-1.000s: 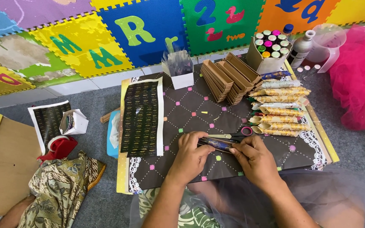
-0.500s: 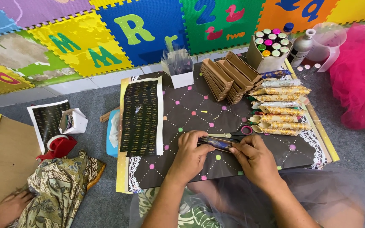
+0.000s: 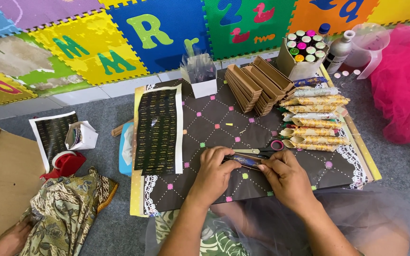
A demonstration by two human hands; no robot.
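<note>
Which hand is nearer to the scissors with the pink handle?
The right hand: the scissors lie just beyond its fingers. The left hand is further, on the blade-tip side.

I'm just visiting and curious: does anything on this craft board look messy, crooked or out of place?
Mostly tidy. The gold rolls lie in a loose, uneven stack, some angled differently. The scissors lie on the board right beside both hands, left hand and right hand, which pinch a small dark strip. Nothing looks spilled or damaged.

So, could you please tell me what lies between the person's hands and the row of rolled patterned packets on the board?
In the head view, a pair of scissors with a pink handle lies between the hands and the rolled packets.
</note>
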